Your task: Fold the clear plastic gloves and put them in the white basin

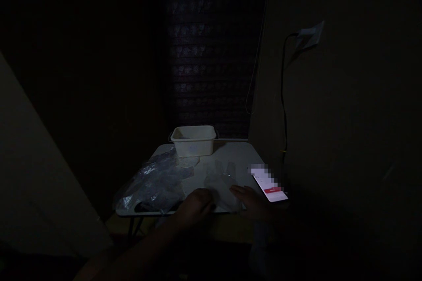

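My left hand (pixel 197 203) rests at the front edge of the white table with its fingers curled down. What those fingers hold, if anything, is hidden in the dark. To its right lies my right hand (pixel 252 202), its fingers stretched out toward the left. Between and just beyond the two hands, a clear plastic bag (pixel 220 176) lies flat on the tabletop and shows only faintly. The right fingertips are at the bag's right side; whether they press on it is too dim to tell.
A heap of clear plastic bags (pixel 158 180) covers the table's left side. At the back stands a white plastic tub (pixel 194 147) with side handles. A lit phone (pixel 268 184) lies at the right edge. A cable (pixel 283 96) hangs from a wall outlet (pixel 310 37).
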`<state>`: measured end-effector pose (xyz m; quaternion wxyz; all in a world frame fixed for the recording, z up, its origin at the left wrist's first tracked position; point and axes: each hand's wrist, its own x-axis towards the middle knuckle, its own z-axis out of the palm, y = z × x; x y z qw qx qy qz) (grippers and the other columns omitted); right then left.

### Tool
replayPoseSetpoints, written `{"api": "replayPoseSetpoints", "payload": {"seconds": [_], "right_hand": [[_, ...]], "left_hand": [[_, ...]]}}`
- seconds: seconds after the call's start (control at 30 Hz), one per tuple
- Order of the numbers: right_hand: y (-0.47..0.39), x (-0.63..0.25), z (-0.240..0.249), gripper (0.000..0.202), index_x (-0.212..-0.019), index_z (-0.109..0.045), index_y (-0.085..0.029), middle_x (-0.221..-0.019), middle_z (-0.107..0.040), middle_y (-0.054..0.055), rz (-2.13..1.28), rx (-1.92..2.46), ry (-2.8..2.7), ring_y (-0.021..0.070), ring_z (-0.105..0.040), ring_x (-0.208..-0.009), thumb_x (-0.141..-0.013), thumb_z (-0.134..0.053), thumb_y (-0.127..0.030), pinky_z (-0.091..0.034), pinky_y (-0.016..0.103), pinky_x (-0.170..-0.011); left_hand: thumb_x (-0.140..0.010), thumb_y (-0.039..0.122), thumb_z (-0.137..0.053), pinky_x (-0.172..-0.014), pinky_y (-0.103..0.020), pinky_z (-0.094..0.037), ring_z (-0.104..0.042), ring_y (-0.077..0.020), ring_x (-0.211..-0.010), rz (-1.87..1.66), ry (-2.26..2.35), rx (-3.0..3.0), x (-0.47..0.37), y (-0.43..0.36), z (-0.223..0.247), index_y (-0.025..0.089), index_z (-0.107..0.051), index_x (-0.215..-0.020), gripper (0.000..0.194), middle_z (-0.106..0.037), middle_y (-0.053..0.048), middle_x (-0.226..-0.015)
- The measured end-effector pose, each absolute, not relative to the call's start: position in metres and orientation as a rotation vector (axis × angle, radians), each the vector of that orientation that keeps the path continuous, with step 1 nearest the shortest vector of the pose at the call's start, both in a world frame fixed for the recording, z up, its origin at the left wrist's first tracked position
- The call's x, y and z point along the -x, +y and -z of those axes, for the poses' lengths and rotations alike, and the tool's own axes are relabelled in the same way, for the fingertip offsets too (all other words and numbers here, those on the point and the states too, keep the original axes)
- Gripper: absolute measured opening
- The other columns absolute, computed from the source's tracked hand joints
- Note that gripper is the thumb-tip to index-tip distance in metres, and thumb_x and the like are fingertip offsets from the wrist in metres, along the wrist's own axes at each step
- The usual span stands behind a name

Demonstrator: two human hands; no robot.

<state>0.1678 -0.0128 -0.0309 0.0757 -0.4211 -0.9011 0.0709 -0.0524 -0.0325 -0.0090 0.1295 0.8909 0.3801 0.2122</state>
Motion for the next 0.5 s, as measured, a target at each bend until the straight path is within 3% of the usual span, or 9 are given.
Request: {"api": "replayPoseSetpoints", "payload": {"seconds": [0.3, 0.5], "right_hand": [[0.003, -0.157, 0.036, 0.037, -0.098, -0.048, -0.019, -0.101, -0.05, 0.004, -0.313, 1.304, -2.357, 0.0148, -0.045, -0.089, -0.062, -0.041, -0.022, -0.035, 0.026, -0.076], [0.001, -0.156, 0.042, 0.03, -0.09, -0.052, -0.018, -0.091, -0.054, 0.004, -0.3, 1.211, -2.313, 0.0135, -0.049, -0.081, -0.061, -0.047, -0.023, -0.037, 0.023, -0.07]], "left_hand": [[-0.073, 0.024, -0.03, -0.069, -0.025, -0.036, -0.048, -0.0151, -0.075, -0.784, 1.143, -2.507, 0.054, -0.032, 0.0, 0.019, -0.053, -0.075, 0.024, -0.054, -0.005, -0.079], [-0.074, 0.027, -0.031, -0.064, -0.024, -0.037, -0.049, -0.0143, -0.07, -0.872, 1.215, -2.399, 0.058, -0.033, 0.008, 0.018, -0.053, -0.073, 0.024, -0.054, -0.005, -0.074]]}}
